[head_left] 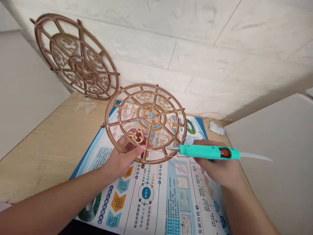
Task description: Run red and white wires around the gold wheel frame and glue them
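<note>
A round brown openwork frame [156,123], with spokes, scrolled cut-outs and thin pale wires along its rings, is tilted up above the printed sheet. My left hand [130,153] grips its lower left rim, thumb in front and fingers behind the lattice. In my right hand [210,163] is a teal hot glue pen [202,152], a clear stick jutting from its rear. Its metal nozzle points left at the frame's lower right part; whether it touches there I cannot tell. Loose thin wires [179,164] hang near the nozzle.
A second, similar round frame [85,70] leans against the white wall [195,39] at the back left. Below lies a printed poster [151,215] on the wooden table [41,156]. A small white packet [216,128] sits at the right, and crumpled clear plastic [85,106] at the left.
</note>
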